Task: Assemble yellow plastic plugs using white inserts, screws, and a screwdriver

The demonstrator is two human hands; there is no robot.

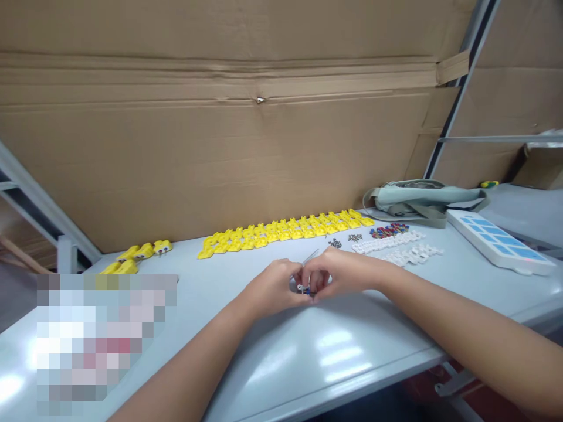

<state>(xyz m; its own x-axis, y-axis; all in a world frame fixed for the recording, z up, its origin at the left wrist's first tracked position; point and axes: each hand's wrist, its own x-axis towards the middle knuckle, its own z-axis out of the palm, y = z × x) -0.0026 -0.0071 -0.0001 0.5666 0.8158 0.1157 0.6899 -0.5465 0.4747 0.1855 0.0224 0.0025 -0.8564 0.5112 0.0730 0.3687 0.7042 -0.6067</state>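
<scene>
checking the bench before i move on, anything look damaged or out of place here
Only the cardboard sheet behind the table: a small puncture sits on its crease. The yellow parts lie in tidy rows; both hands meet over one small part.

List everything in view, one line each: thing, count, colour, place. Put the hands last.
table: one, pale grey, foreground
yellow parts: a long double row, table's far side
yellow pieces: several, far left
white parts: two rows, right of centre
screws: two small heaps, grey, beside the white parts
red and blue bits: small heap, behind them
power strip: one, white and blue, right
bag: one, grey-green, far right
cardboard: brown, behind
small part: white and blue, between both hands
left hand: centre
right hand: centre
</scene>
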